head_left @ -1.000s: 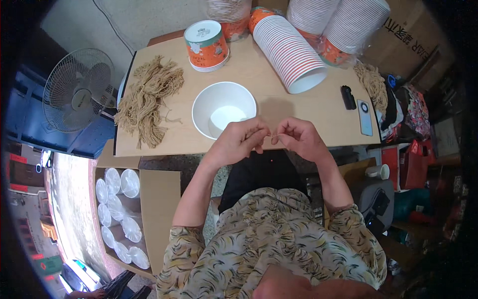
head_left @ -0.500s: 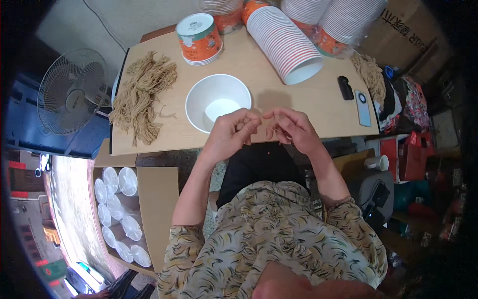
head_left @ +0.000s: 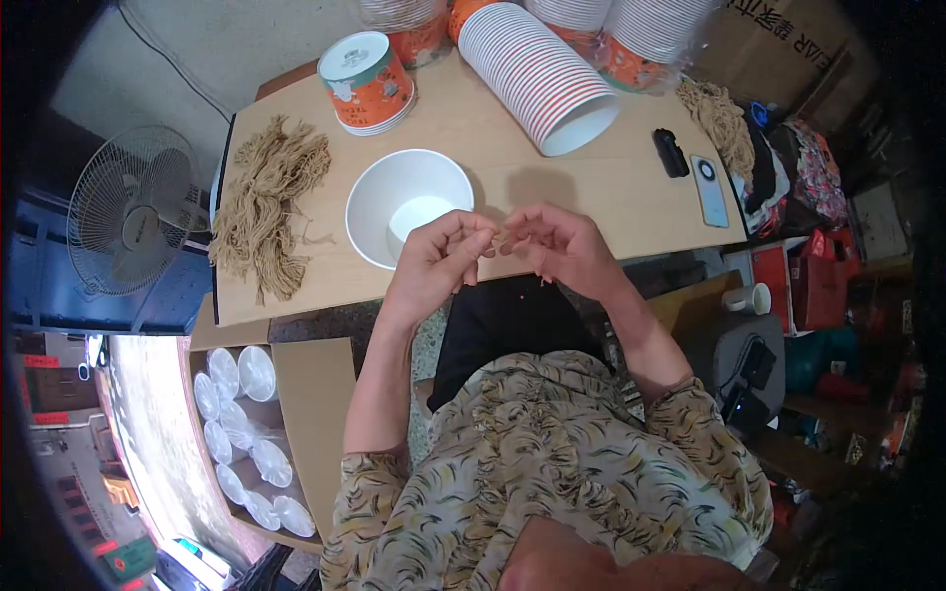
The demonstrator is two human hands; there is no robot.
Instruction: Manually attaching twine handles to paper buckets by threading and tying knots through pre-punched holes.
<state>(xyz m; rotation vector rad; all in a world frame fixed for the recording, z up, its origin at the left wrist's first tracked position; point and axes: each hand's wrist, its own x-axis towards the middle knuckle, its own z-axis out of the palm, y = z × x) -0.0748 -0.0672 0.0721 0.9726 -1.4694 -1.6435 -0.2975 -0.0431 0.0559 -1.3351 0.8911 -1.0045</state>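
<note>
Above the table's near edge, my left hand (head_left: pixel 440 258) and my right hand (head_left: pixel 564 251) face each other with fingertips almost meeting. Thumb and fingers are pinched together on the left hand. Those of the right are curled in, also closed at the tips. Whatever lies between them is thin and too small to make out. A white paper bucket (head_left: pixel 410 209) stands mouth up just beyond my left hand, its inside bare. Left of it lies a loose bundle of tan twine (head_left: pixel 271 202). An orange and green printed bucket (head_left: pixel 367 87) rests upside down farther back.
Nested white buckets (head_left: pixel 537 74) lie tilted at the back of the table (head_left: pixel 453 113). A phone (head_left: pixel 709 192), a black object (head_left: pixel 671 154) and more twine (head_left: pixel 719 128) are at right. A carton (head_left: pixel 315 424) of wrapped clear lids (head_left: pixel 258 374) and a fan (head_left: pixel 138 217) stand left.
The whole view has shifted a little, so the table things sit farther left. My hands stay close together, with the fingers slightly rearranged and the right hand's fingers curled in more.
</note>
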